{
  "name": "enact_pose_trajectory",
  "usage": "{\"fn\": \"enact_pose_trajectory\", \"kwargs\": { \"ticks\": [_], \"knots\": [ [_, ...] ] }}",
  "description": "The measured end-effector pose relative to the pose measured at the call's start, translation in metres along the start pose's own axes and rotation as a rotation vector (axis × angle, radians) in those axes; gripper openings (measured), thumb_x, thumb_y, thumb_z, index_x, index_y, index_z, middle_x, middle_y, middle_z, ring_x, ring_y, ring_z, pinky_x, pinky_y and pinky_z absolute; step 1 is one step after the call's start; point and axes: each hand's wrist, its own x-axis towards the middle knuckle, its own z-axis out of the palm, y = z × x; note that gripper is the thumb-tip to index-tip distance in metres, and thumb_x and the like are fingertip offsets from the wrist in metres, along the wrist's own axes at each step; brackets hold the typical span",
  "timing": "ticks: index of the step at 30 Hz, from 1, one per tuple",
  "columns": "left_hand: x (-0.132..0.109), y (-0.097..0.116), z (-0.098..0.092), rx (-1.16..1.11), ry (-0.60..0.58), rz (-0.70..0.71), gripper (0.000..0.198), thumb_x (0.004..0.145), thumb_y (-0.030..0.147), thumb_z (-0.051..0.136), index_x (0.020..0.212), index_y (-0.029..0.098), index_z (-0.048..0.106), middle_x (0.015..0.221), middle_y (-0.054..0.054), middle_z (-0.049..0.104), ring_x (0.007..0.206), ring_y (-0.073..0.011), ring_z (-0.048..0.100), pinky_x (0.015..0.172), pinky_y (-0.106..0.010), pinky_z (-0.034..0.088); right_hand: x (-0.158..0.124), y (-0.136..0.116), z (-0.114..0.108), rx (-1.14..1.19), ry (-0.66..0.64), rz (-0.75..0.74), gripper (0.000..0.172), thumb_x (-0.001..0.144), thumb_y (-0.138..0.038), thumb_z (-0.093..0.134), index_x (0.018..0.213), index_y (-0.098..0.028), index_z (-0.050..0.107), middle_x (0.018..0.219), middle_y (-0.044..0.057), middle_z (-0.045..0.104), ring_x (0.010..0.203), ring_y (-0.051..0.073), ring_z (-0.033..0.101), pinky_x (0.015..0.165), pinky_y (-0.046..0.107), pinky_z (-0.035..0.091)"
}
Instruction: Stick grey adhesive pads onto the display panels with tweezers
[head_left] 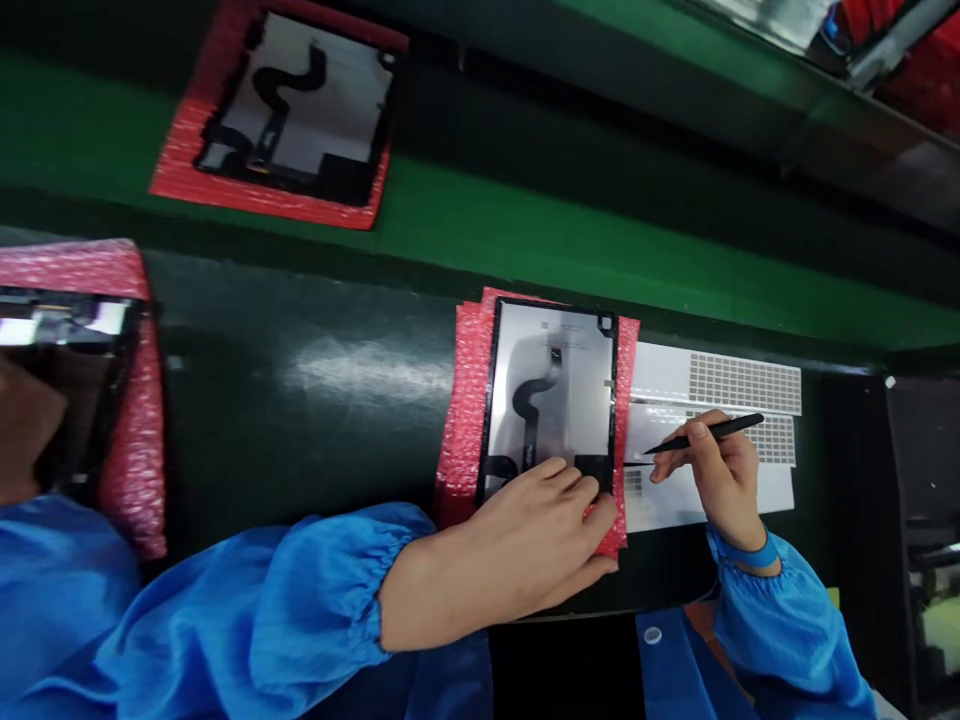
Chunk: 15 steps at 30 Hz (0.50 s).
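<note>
A dark green bench [360, 440] is seen, marked by a pale glare left of the display panel [581, 400]. Well apart on that same side, a second panel [67, 385] is laid on pink bubble wrap [139, 450]. Above and to the left of the display panel, a third panel [341, 110] with a curved black ribbon is supported by a red wrap sheet [180, 165] on a green shelf [480, 215]. The display panel itself is laid flat on layered red bubble wrap [463, 390] on the bench. Just to its right, white sheets [660, 372] printed with grids of small grey rectangles are spread.

The second panel is cut off by the left border, and a dim shape over it, above a blue sleeve [56, 550], cannot be made out. The display panel's lower end is partly covered. Far above and to its right, red items [919, 85] are blurred.

The left hand [540, 530] is rested on the display panel's lower end, fingers loosely bent; whether anything is pinched cannot be told. Right of the panel, black tweezers [724, 428] are gripped by the right hand [724, 475], tips directed toward the panel.
</note>
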Motion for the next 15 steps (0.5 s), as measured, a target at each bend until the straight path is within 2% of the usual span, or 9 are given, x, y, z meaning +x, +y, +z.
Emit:
{"fn": "enact_pose_trajectory", "kwargs": {
  "ticks": [4, 6, 8, 11, 15],
  "knots": [
    [-0.011, -0.025, 0.013, 0.230, 0.024, -0.187, 0.078, 0.102, 0.061, 0.050, 0.143, -0.005, 0.054, 0.096, -0.021, 0.079, 0.085, -0.0328, 0.076, 0.108, -0.052, 0.044, 0.044, -0.014, 0.069, -0.010, -0.099, -0.047, 0.031, 0.100, -0.051, 0.069, 0.092, -0.022, 0.060, 0.067, 0.000, 0.077, 0.052, 0.018, 0.076, 0.051, 0.028, 0.065],
    [-0.013, -0.034, 0.019, 0.262, 0.044, -0.245, 0.085, 0.101, 0.064, 0.050, 0.146, -0.008, 0.050, 0.103, -0.027, 0.079, 0.090, -0.0356, 0.077, 0.114, -0.056, 0.039, 0.064, -0.013, 0.101, -0.024, -0.158, -0.042, 0.033, 0.100, -0.054, 0.068, 0.095, -0.023, 0.059, 0.068, 0.000, 0.077, 0.054, 0.018, 0.077, 0.052, 0.027, 0.064],
    [-0.014, -0.039, 0.021, 0.258, 0.069, -0.272, 0.088, 0.099, 0.067, 0.051, 0.144, -0.008, 0.053, 0.108, -0.030, 0.078, 0.099, -0.0382, 0.077, 0.117, -0.057, 0.035, 0.079, -0.007, 0.124, -0.057, -0.193, -0.033, 0.032, 0.100, -0.055, 0.066, 0.097, -0.024, 0.058, 0.071, 0.000, 0.078, 0.057, 0.017, 0.078, 0.053, 0.026, 0.064],
    [-0.013, -0.042, 0.018, 0.227, 0.052, -0.302, 0.089, 0.094, 0.072, 0.058, 0.139, -0.005, 0.060, 0.100, -0.026, 0.079, 0.099, -0.0391, 0.077, 0.119, -0.058, 0.034, 0.093, 0.003, 0.138, -0.102, -0.207, -0.030, 0.032, 0.101, -0.054, 0.065, 0.099, -0.023, 0.059, 0.074, 0.000, 0.079, 0.060, 0.017, 0.079, 0.056, 0.026, 0.065],
    [-0.011, -0.049, 0.012, 0.141, -0.019, -0.312, 0.092, 0.089, 0.074, 0.064, 0.143, 0.000, 0.059, 0.087, -0.018, 0.081, 0.084, -0.0342, 0.078, 0.119, -0.057, 0.036, 0.098, 0.010, 0.137, -0.119, -0.196, 0.000, 0.034, 0.102, -0.055, 0.065, 0.101, -0.021, 0.061, 0.076, 0.002, 0.079, 0.061, 0.017, 0.079, 0.056, 0.025, 0.065]
  ]
}}
